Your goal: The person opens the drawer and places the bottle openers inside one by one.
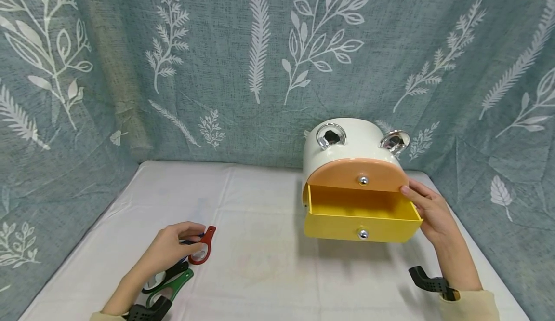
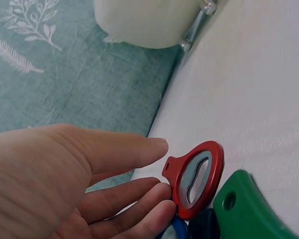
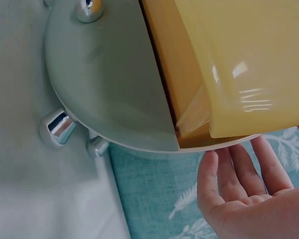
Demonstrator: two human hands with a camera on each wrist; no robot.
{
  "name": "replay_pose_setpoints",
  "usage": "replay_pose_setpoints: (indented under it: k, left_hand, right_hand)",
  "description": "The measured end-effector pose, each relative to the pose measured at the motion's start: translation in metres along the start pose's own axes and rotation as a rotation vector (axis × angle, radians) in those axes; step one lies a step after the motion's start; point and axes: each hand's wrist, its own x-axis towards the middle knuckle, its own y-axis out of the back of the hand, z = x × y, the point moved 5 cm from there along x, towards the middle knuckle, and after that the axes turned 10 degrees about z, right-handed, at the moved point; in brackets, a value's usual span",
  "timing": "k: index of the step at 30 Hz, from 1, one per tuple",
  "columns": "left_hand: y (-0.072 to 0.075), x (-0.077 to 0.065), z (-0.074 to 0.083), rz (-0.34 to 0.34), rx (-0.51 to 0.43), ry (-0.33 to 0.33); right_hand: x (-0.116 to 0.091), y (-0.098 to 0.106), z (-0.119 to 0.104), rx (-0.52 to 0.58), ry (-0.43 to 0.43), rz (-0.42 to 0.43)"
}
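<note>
My left hand (image 1: 179, 244) is low over the table at the left, its thumb and fingers apart around the end of a red hand tool (image 2: 214, 179). That tool has an oval frame holding a metal plate with a wavy slit. Blue, black (image 1: 174, 270) and green (image 1: 184, 276) tools lie by it, partly hidden by the hand. My right hand (image 1: 433, 212) rests against the side of a small white drawer cabinet (image 1: 351, 138), thumb at the front edge. In the right wrist view, its fingertips touch the cabinet's rim. The cabinet's yellow drawer (image 1: 334, 225) is pulled out, with nothing seen inside.
Above the yellow drawer is a closed orange drawer (image 1: 334, 174); below it a grey-green one (image 3: 109, 84) is also closed. Metal feet (image 3: 57, 128) raise the cabinet off the white tablecloth (image 1: 260, 263). A leaf-patterned curtain (image 1: 217, 70) hangs behind and along both sides.
</note>
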Motion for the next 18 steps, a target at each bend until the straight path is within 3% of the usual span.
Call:
replay_pose_setpoints:
  k: [4, 8, 14, 18]
  left_hand:
    - [-0.003, -0.002, 0.002, -0.007, -0.036, 0.021]
    - [-0.009, -0.003, 0.005, -0.061, -0.08, 0.02]
    - [-0.018, 0.0, 0.011, -0.156, -0.069, -0.045]
    - [-0.025, 0.001, 0.011, -0.184, -0.056, -0.029]
  right_hand:
    - [-0.001, 0.0, 0.001, -0.013, 0.003, 0.014]
    - [-0.002, 0.0, 0.001, -0.024, 0.003, 0.021]
    - [-0.002, 0.0, -0.001, -0.03, -0.005, 0.019]
    - [-0.002, 0.0, 0.0, -0.024, -0.006, 0.021]
